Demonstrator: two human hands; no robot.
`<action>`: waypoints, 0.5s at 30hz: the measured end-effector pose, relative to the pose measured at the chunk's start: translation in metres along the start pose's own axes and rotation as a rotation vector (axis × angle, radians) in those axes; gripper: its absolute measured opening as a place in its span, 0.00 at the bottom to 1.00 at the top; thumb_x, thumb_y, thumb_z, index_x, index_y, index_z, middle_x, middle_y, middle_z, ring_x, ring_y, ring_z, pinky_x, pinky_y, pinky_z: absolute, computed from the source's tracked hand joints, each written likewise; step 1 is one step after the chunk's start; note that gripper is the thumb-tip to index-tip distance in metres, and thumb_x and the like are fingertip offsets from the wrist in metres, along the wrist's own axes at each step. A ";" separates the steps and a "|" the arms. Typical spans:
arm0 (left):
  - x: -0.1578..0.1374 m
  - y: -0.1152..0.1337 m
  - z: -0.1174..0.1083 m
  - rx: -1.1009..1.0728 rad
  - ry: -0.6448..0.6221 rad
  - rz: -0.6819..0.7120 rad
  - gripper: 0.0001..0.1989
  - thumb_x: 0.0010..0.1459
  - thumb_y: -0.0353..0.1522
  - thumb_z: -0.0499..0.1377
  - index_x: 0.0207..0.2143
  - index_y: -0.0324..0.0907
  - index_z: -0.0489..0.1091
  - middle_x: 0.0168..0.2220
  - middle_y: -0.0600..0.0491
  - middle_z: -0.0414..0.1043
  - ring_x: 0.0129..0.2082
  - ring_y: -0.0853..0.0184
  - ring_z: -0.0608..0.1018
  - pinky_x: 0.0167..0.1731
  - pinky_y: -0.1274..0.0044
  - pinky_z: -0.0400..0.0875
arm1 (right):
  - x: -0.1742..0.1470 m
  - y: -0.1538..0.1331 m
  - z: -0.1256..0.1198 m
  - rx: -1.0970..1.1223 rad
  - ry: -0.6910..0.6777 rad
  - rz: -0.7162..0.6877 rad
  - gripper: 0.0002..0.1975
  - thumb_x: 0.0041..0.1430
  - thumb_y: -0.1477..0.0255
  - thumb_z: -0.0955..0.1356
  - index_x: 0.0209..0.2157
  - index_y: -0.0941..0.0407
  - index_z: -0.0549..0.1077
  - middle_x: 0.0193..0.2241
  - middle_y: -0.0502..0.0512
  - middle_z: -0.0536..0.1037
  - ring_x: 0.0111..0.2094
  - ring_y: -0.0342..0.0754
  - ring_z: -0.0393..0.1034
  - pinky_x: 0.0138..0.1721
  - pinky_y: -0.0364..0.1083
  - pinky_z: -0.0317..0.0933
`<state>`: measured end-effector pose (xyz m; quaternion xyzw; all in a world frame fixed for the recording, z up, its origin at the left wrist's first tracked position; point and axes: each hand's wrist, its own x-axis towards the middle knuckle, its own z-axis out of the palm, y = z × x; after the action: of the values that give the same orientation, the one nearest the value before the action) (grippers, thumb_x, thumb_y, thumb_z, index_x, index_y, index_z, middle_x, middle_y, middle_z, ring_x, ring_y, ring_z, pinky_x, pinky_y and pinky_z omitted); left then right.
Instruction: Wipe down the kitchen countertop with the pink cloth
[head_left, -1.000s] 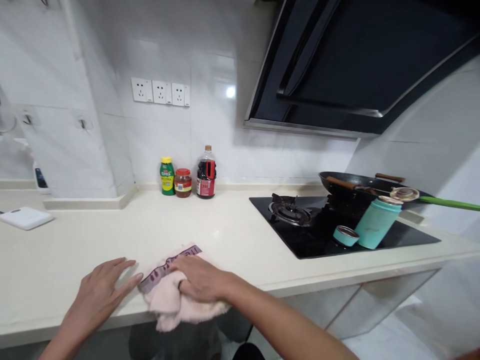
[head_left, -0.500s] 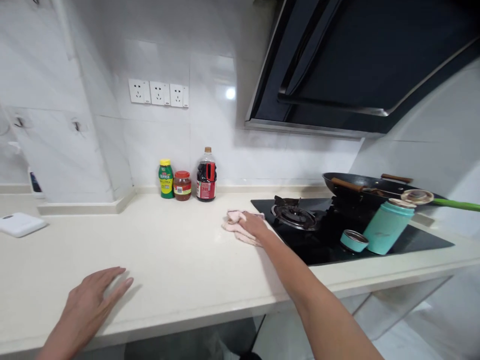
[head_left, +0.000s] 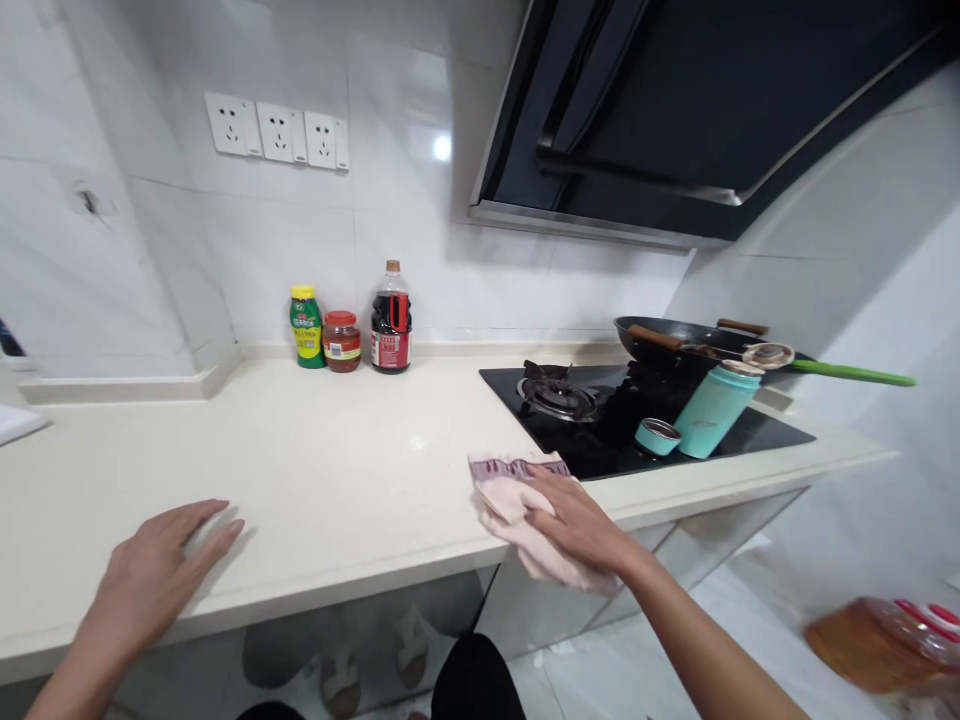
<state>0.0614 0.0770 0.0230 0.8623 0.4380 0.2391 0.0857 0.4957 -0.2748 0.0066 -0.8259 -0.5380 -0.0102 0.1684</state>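
Observation:
A pale pink cloth [head_left: 517, 505] with a purple patterned border is under my right hand [head_left: 574, 515], whose fingers grip and press it at the counter's front edge. Part of the cloth hangs over that edge, beside the near left corner of the black gas stove [head_left: 607, 455]. My left hand [head_left: 154, 565] is over the left front of the white counter [head_left: 322, 490], holding nothing, its thumb apart from the fingers.
Against the back wall stand a green bottle with a yellow cap [head_left: 307, 330], a red-lidded jar [head_left: 342, 343] and a dark sauce bottle [head_left: 391, 325]. The stove bears a wok [head_left: 675, 335], a turquoise flask [head_left: 716, 412] and its turquoise cup [head_left: 657, 437]. A red-capped amber jug [head_left: 877, 640] is on the floor.
My right hand has drawn the cloth from the counter's middle, beside the stove, to the front edge. My left hand keeps its open pose. The view has tilted down and shifted right.

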 end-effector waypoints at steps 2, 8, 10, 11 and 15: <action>0.000 0.000 0.002 0.005 0.005 0.007 0.34 0.57 0.55 0.51 0.51 0.41 0.77 0.55 0.46 0.78 0.57 0.51 0.76 0.61 0.60 0.67 | -0.036 0.016 0.003 0.016 0.117 -0.044 0.24 0.67 0.62 0.60 0.60 0.49 0.72 0.64 0.54 0.68 0.67 0.56 0.58 0.66 0.59 0.55; -0.004 0.010 -0.004 0.063 -0.061 0.030 0.31 0.63 0.52 0.50 0.53 0.39 0.75 0.58 0.43 0.75 0.60 0.50 0.73 0.62 0.60 0.64 | -0.046 0.022 0.007 -0.024 0.240 0.005 0.27 0.65 0.65 0.56 0.59 0.56 0.73 0.61 0.60 0.71 0.64 0.58 0.62 0.64 0.61 0.59; -0.005 0.013 -0.008 0.088 -0.078 0.035 0.31 0.65 0.52 0.49 0.54 0.39 0.74 0.58 0.43 0.76 0.61 0.50 0.72 0.62 0.61 0.64 | -0.021 0.001 0.004 -0.032 0.209 0.072 0.27 0.65 0.69 0.54 0.57 0.59 0.73 0.60 0.64 0.72 0.63 0.59 0.63 0.65 0.61 0.57; -0.006 0.015 -0.010 0.098 -0.093 0.034 0.31 0.66 0.52 0.49 0.54 0.38 0.74 0.57 0.43 0.76 0.61 0.50 0.72 0.62 0.61 0.63 | -0.007 -0.012 0.002 -0.029 0.185 0.085 0.26 0.66 0.70 0.54 0.56 0.61 0.74 0.59 0.65 0.72 0.63 0.59 0.63 0.65 0.60 0.57; -0.008 0.019 -0.013 0.123 -0.129 0.025 0.31 0.67 0.51 0.48 0.55 0.37 0.74 0.54 0.42 0.79 0.60 0.50 0.74 0.63 0.60 0.62 | 0.046 -0.075 0.001 0.019 0.049 0.024 0.24 0.68 0.69 0.57 0.59 0.64 0.72 0.62 0.68 0.69 0.65 0.62 0.60 0.66 0.61 0.53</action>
<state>0.0649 0.0583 0.0386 0.8850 0.4346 0.1567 0.0575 0.4484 -0.2065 0.0351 -0.8301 -0.5239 -0.0231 0.1895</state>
